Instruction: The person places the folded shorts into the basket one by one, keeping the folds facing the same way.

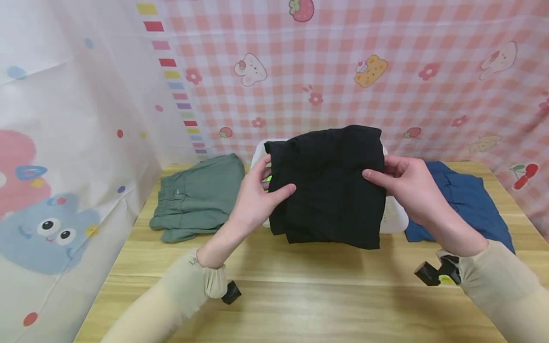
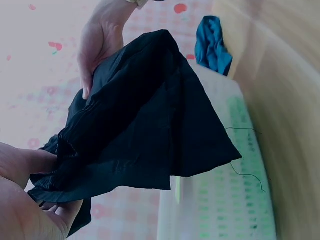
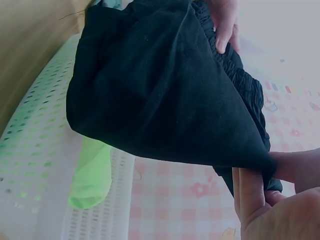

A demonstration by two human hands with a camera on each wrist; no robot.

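A black folded garment (image 1: 328,190) is held up by both hands in front of a white basket (image 1: 396,216), hiding most of it. The left hand (image 1: 255,195) grips its left edge, thumb on the near face and fingers behind. At the right edge the right hand (image 1: 411,183) pinches it the same way. In the left wrist view the black cloth (image 2: 130,115) hangs with a gathered band near the left hand (image 2: 30,200). The right wrist view shows the right hand (image 3: 280,200) pinching a corner of the black cloth (image 3: 160,90).
Grey-green folded garment (image 1: 199,197) lies on the wooden table (image 1: 274,300) left of the basket; blue garment (image 1: 467,205) lies to its right, partly behind the right forearm. Bright green cloth (image 3: 92,175) is in the basket. A checked curtain (image 1: 279,109) stands behind.
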